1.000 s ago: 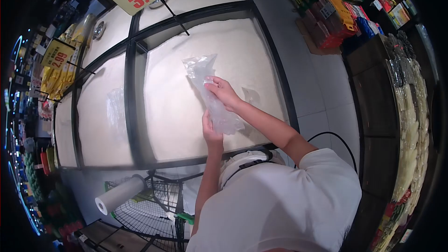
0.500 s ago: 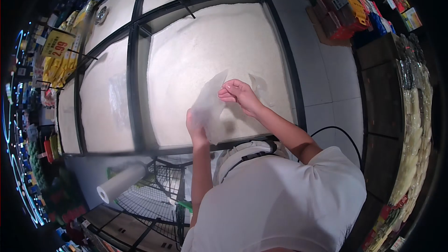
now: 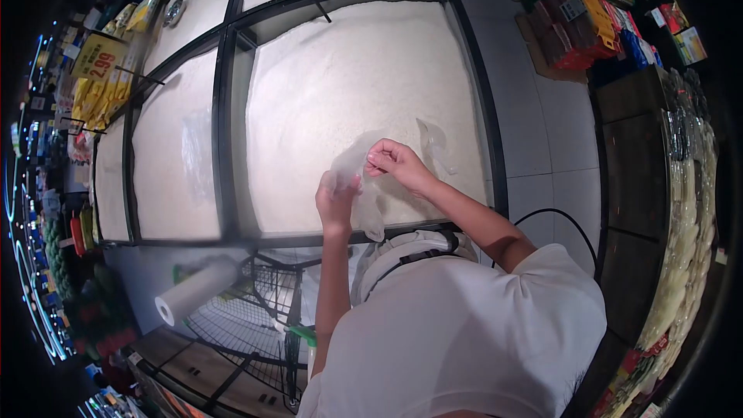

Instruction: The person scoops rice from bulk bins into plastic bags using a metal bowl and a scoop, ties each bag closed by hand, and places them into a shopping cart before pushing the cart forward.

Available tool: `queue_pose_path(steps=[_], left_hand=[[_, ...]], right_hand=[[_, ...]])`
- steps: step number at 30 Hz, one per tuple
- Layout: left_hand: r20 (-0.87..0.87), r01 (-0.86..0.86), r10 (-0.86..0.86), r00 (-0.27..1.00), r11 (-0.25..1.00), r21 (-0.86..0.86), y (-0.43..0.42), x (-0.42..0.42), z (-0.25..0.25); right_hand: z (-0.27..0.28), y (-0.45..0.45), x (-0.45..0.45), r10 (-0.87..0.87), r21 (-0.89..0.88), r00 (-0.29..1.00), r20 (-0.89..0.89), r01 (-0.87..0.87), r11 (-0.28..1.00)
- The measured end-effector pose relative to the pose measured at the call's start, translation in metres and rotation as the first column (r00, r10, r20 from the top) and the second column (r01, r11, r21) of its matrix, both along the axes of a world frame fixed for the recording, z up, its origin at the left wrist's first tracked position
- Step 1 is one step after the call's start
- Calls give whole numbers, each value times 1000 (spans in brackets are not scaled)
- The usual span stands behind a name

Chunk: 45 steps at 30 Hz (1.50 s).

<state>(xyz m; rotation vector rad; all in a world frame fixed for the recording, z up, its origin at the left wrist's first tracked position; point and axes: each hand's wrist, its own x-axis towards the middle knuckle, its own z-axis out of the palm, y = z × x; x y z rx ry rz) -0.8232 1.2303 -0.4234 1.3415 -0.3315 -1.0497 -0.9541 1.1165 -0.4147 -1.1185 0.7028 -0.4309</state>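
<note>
A thin clear plastic bag (image 3: 372, 214) hangs between my hands over a wide black-framed bin (image 3: 484, 108) of fine white grain that looks like rice (image 3: 348, 70). My left hand (image 3: 336, 200) is closed round the bag, its fingers curled and blurred through the film. Just to the upper right, my right hand (image 3: 393, 164) pinches the bag's upper edge between thumb and fingertips. To the right of that hand, a clear plastic piece (image 3: 436, 145) lies on the grain; its exact kind I cannot make out.
Left of this bin is another bin of white grain with a clear plastic sheet or bag (image 3: 195, 151) on it. Price signs (image 3: 99, 60) stand on rods. Below are a wire shopping cart (image 3: 248, 317) and a white roll (image 3: 197, 292). Packaged goods (image 3: 580, 23) line the right aisle.
The bag was spread upright and is now bunched lower between my hands. My left hand has risen slightly and curled, and my right fingers have closed in a pinch.
</note>
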Motion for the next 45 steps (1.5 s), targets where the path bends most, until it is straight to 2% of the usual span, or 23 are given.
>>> queue_pose_path(steps=[2, 5, 6, 9, 12, 14, 15, 18, 21, 24, 27, 30, 33, 36, 39, 41, 42, 45], left_hand=[[163, 26, -22, 986, 1000, -17, -1, -2, -10], [361, 51, -33, 932, 998, -40, -2, -13, -8], [419, 57, -31, 907, 997, -49, -3, -16, -6], [390, 208, -217, 895, 976, 66, 4, -6, -12], [30, 163, -162, 986, 985, -53, 12, 5, -17], [-228, 1, -32, 973, 991, -137, 14, 8, -16], [-355, -88, 25, 934, 983, -163, 15, 10, -14], [-695, -314, 195, 692, 948, -46, 18, 22, 24], [-798, -266, 59, 600, 955, -129, 38, 40, -48], [-790, -263, 1, 614, 943, -203, 38, 51, -73], [-917, -394, -212, 337, 853, -342, 41, 73, -83], [-769, -391, 155, 620, 911, -132, 34, 69, -37], [-747, -279, -70, 661, 901, -332, 43, 79, -54], [-725, -104, -283, 628, 892, -439, 56, 83, -40], [-503, 123, -154, 851, 988, -96, 47, 43, 30], [-245, 378, -366, 898, 926, 1, 46, 24, 23], [-118, 484, -475, 872, 872, 76, 47, 20, 18], [-315, 436, -418, 852, 900, -13, 44, 36, 2]], right_hand=[[13, 4, 0, 111, -79, 994, 12, -109, 991], [32, 20, 11, 158, -230, 983, -94, -175, 957], [27, 22, 12, 55, -287, 993, -102, -82, 954], [20, 17, 13, -58, 2, 992, 112, 58, 998], [26, 12, 9, -100, 147, 994, 41, 93, 985], [22, 7, 4, -86, 150, 996, -20, 89, 985], [18, 4, 1, -79, 151, 996, -50, 86, 985], [-4, -11, -16, -281, 536, 928, 244, 112, 837], [3, -8, -18, -311, 695, 915, 257, 49, 717], [-24, -13, -27, -276, 753, 866, 416, -158, 639], [-1, -9, -29, -178, 745, 968, 177, -14, 667], [-9, -6, -38, 212, 507, 968, 135, -251, 825], [6, -9, -36, 447, 266, 878, -171, -396, 879], [-12, -28, -44, 69, 436, 997, 46, -82, 896], [-9, -47, -33, -190, 595, 959, 209, 29, 803], [-16, -54, -26, -229, 605, 940, 255, 30, 796], [-18, -54, -22, -248, 609, 928, 277, 30, 793], [-17, -52, -20, -186, 534, 925, 331, -21, 845]])
